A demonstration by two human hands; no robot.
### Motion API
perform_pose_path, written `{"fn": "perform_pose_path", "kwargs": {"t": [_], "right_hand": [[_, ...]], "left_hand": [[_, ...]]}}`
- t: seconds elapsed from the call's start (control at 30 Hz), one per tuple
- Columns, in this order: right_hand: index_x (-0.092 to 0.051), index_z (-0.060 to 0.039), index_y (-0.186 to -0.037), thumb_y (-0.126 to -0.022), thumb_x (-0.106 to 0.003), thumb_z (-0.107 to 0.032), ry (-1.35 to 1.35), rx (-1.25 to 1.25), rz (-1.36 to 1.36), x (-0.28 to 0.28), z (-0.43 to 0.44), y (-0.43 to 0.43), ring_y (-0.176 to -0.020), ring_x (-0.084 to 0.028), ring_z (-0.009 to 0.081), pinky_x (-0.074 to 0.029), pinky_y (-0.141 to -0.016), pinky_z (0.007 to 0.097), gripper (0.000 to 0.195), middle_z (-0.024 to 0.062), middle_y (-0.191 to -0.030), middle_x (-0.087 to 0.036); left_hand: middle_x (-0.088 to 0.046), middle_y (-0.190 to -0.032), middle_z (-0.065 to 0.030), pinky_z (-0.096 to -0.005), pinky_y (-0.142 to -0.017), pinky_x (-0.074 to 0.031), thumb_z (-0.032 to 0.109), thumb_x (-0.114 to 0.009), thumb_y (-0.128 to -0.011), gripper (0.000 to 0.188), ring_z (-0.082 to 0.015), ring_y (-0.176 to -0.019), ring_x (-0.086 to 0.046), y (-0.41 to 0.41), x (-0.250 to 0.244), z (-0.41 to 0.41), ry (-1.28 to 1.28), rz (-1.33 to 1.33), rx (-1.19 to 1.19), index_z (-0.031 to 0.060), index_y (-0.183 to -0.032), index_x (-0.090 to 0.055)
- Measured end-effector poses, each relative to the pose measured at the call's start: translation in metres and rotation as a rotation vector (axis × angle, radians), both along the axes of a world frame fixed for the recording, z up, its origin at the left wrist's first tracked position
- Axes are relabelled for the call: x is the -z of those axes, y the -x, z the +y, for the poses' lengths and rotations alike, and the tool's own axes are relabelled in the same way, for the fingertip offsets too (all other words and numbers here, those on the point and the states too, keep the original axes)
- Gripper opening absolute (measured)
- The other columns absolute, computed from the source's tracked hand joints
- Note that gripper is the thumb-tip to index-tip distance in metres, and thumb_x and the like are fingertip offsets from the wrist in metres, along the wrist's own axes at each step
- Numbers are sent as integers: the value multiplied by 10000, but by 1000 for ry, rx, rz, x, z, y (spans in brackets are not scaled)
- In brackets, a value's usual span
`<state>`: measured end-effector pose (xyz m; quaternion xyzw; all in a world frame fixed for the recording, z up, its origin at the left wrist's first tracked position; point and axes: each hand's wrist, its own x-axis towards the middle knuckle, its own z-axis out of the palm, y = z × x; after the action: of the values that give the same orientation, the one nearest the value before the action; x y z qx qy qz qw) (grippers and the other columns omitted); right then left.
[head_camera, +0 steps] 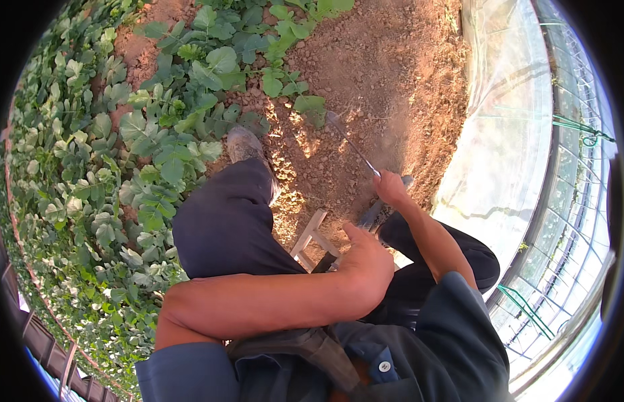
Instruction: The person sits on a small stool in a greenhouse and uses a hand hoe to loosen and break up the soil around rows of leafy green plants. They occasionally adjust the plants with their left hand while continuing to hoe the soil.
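Note:
My right hand (391, 188) is closed around the near end of a thin metal hand tool (361, 155). The tool slants up and left over bare soil, its flatter, blurred end (333, 118) close to a leaf at the bed's edge. My left forearm lies across my lap, and my left hand (368, 254) is low between my knees, one digit pointing forward. Its other fingers are mostly hidden, so whether it holds anything does not show. Just left of that hand, a small wooden stool or frame (317, 232) stands on the ground.
Leafy green crop plants (161, 135) fill the left side. Reddish, crumbly soil (377, 75) runs along the middle. Clear plastic sheeting (513, 110) forms a greenhouse wall at right, with green cords (583, 125) beside it. My muddy shoe (244, 144) touches the plants' edge.

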<state>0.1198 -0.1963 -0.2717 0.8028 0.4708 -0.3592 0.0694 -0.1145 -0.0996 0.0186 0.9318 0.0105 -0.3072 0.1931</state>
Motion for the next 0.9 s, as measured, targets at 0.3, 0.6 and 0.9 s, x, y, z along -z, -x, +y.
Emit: {"fn": "perform_pose_path", "kwargs": {"t": [0.3,0.6,0.9], "right_hand": [[-629,14,-919,-1007,-531,-315,-115,196,56,30,113,14,-896,-659,525,-515,-801,605,354,313,-887,-678],[-617,13,-996,-976,-551,-290,-279,319,-34,12,91,39,-936,-648,527,-509,-844,586,311,308,-902,-682],[-587,41,-1003,-972,-536,-277,-158,242,-36,21,64,34,-932,-646,531,-497,-838,590,323,316,-912,-680]], "left_hand": [[-706,-991,-148,-477,-753,-442,142,-727,-764,354,-299,-944,-651,-4,10,-1,-20,-44,-36,-12,-1082,-752],[-646,-1325,-269,-636,-1027,-467,224,-762,-780,563,-431,-1231,-621,-12,0,13,93,92,-15,-24,-1280,-690],[-662,-1299,-260,-625,-1038,-467,210,-768,-773,536,-436,-1244,-614,-12,2,9,103,69,-29,-14,-1256,-707]]}}
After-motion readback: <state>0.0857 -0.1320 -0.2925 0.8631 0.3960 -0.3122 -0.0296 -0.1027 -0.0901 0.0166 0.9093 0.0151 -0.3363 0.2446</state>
